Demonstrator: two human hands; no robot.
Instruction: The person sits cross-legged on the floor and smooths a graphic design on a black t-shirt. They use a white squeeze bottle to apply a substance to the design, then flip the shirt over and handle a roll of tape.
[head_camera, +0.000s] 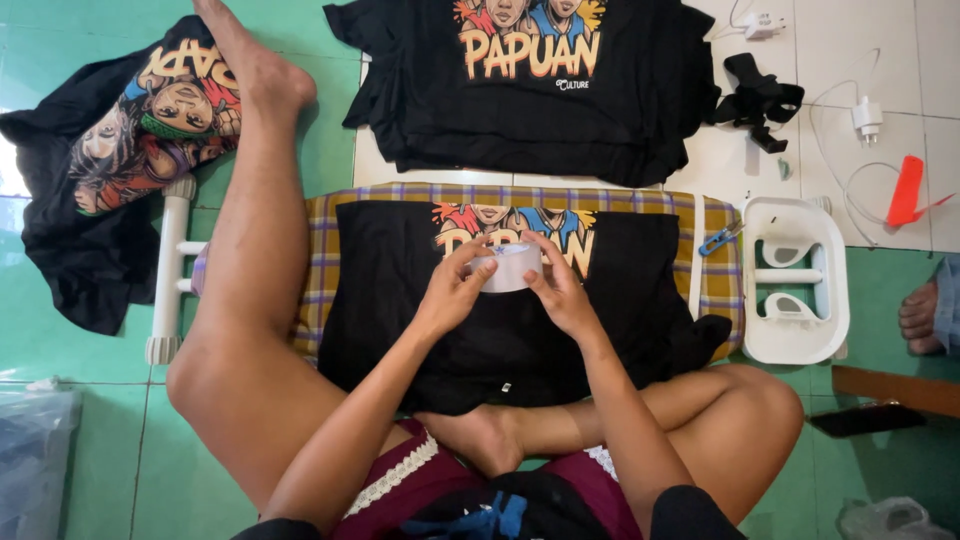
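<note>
A roll of clear tape (508, 266) is held between the left hand (452, 292) and the right hand (560, 290), fingers curled closed around its rim, above a black printed shirt (500, 330) spread on the checked ironing board (322, 250).

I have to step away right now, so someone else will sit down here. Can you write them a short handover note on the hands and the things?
Left hand and right hand: both hold the roll of clear tape over the black printed T-shirt.
That shirt lies flat on the checked low ironing board.
A stack of black T-shirts lies beyond the board; one more T-shirt lies on the floor to the left.
Small blue snips rest on the board's right end.
Done: shirt laid out. Left: no tape on the shirt yet.
</note>
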